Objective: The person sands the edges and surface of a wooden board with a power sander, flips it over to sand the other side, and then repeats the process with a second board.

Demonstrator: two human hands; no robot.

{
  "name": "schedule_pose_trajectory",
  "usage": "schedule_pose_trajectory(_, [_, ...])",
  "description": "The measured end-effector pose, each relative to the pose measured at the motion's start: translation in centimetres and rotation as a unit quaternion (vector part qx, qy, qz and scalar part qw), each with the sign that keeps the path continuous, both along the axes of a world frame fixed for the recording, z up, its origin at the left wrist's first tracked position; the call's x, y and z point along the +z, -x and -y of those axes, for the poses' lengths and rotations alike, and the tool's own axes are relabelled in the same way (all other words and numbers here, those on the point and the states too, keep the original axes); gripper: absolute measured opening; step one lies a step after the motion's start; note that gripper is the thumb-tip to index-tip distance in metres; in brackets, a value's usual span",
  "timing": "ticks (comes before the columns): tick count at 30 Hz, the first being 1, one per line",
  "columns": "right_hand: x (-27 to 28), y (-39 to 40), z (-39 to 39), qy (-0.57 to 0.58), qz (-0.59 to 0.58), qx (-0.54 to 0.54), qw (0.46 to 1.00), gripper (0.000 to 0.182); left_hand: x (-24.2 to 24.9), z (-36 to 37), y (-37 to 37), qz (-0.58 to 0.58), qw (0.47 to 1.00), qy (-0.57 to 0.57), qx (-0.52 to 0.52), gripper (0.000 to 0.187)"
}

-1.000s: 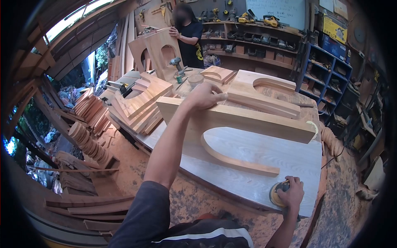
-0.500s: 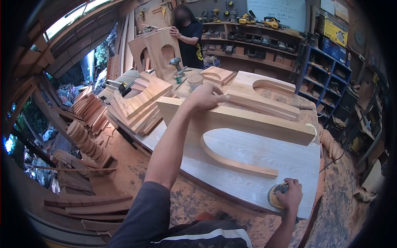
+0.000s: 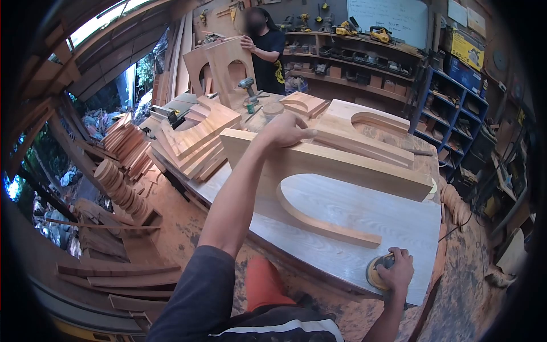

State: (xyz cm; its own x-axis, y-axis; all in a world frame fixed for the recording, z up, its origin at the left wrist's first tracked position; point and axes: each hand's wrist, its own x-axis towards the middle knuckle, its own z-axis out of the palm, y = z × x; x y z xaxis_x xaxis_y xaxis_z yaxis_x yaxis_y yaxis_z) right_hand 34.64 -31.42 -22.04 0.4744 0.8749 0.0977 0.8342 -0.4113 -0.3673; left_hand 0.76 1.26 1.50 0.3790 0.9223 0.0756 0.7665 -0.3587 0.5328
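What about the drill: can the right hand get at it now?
No, probably not: the right hand holds the sander, and the board stands between that hand and the drill.

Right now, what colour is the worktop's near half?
The worktop is pale grey, wood-grained; best in head view.

An orange-clad leg [image 3: 264, 283], barely visible before, now shows clearly beside the worktable [image 3: 336, 263].

one left hand [image 3: 285, 130] and one right hand [image 3: 399, 270] made two, with one sander [image 3: 375, 273] under the right and one board [image 3: 342, 165] under the left. one table [image 3: 409, 219] bore one drill [image 3: 247, 84]. there were also one other person [image 3: 270, 47], one whiteboard [image 3: 393, 20], one blue shelf [image 3: 453, 121] and one yellow box [image 3: 468, 50].
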Motion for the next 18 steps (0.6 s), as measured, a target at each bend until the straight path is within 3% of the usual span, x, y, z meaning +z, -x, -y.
schedule_pose_trajectory(11, [0.4,0.3,-0.6,0.026,-0.018,-0.019,0.999,0.059,-0.5,-0.2,0.5,0.01,1.0,-0.022,-0.012,0.057])
schedule_pose_trajectory(18, [0.3,0.0,-0.3,0.026,-0.027,-0.017,0.999,0.057,-0.1,0.5,0.5,0.002,0.999,-0.004,-0.044,0.067])
